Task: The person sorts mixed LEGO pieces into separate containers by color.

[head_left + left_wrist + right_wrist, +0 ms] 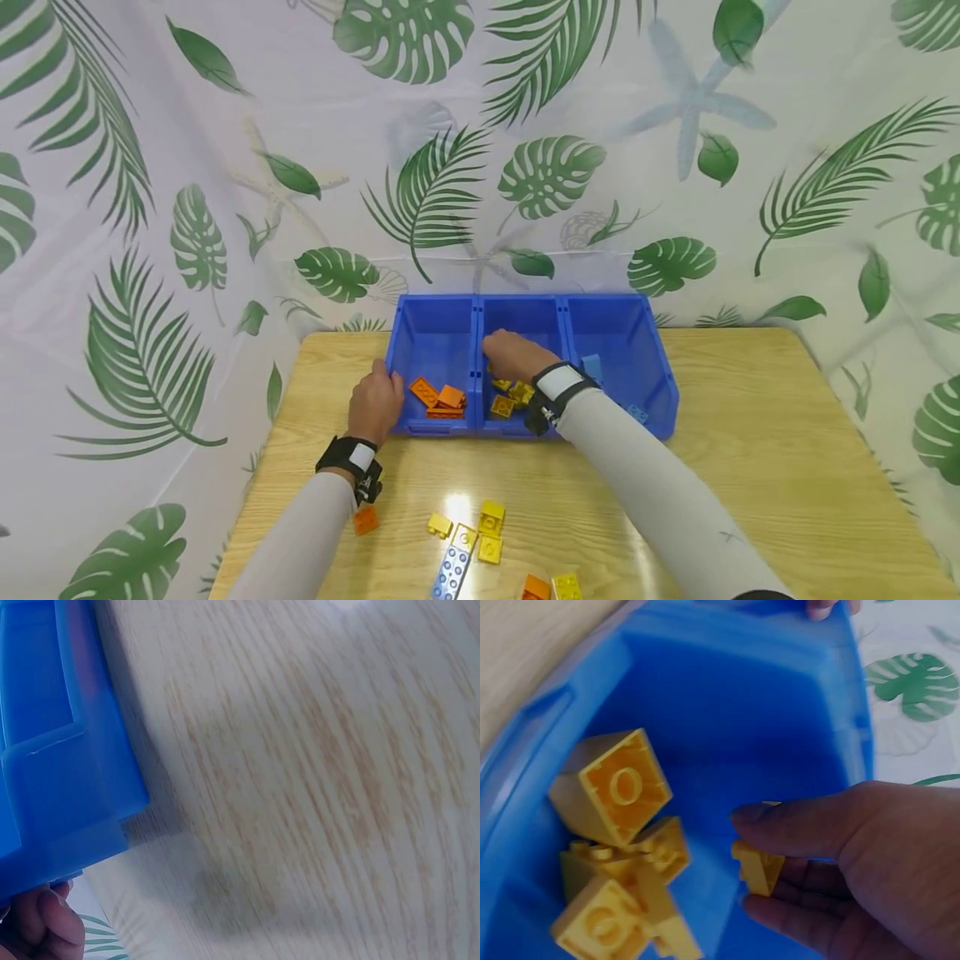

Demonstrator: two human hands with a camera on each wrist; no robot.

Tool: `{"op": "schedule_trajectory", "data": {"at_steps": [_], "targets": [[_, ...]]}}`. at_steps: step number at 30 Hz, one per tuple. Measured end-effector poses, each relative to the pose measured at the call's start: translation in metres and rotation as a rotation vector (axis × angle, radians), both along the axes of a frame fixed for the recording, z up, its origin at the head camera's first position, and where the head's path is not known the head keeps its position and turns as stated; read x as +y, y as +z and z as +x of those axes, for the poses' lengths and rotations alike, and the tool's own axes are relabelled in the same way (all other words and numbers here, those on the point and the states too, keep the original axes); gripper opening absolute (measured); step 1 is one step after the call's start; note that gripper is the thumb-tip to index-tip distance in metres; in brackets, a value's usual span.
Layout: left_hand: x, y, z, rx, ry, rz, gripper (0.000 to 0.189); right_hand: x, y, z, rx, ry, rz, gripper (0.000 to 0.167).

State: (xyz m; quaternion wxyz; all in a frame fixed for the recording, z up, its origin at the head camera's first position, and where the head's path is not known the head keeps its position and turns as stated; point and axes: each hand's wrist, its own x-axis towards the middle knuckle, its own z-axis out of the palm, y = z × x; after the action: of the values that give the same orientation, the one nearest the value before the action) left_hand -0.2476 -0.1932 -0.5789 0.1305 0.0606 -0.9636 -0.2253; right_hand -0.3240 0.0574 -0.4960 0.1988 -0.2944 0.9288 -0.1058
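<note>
At the left side wall of a blue three-part bin [435,430], my left hand [374,403] grips the rim. Its curled fingers [60,922] show below the bin's edge in the left wrist view. Inside the middle compartment, my right hand [516,355] pinches a small yellow toy brick [760,868] between thumb and fingers. Several other yellow bricks [626,787] lie piled beside it in that compartment. The left compartment contains orange bricks [450,397], and the right one has light blue bricks [592,367], partly hidden by my right arm.
Loose bricks lie on the wooden table [750,467] in front of the bin: yellow bricks [491,517], a light blue brick [450,572] touching a yellow one, an orange brick [365,520] by my left forearm, and another orange brick [536,587]. A leaf-patterned sheet [540,250] hangs behind the bin.
</note>
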Motion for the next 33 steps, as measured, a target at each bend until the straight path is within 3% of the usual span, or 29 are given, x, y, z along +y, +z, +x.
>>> {"op": "schedule_trajectory", "data": {"at_steps": [8,14,22,33], "targets": [[0.004,-0.003,0.001,0.008,0.021,0.013,0.020,0.009,-0.035,-0.005,-0.041,-0.045,0.006,0.009],[0.004,-0.003,0.003,0.017,0.016,0.010,0.022,0.012,-0.045,0.001,-0.067,-0.058,-0.023,0.013],[0.003,-0.003,0.005,0.050,0.009,0.009,0.021,0.013,-0.043,0.008,-0.007,-0.029,-0.014,0.004],[0.002,0.000,0.001,0.050,-0.003,0.019,0.021,0.033,-0.019,0.025,0.111,-0.003,0.011,0.036]]}}
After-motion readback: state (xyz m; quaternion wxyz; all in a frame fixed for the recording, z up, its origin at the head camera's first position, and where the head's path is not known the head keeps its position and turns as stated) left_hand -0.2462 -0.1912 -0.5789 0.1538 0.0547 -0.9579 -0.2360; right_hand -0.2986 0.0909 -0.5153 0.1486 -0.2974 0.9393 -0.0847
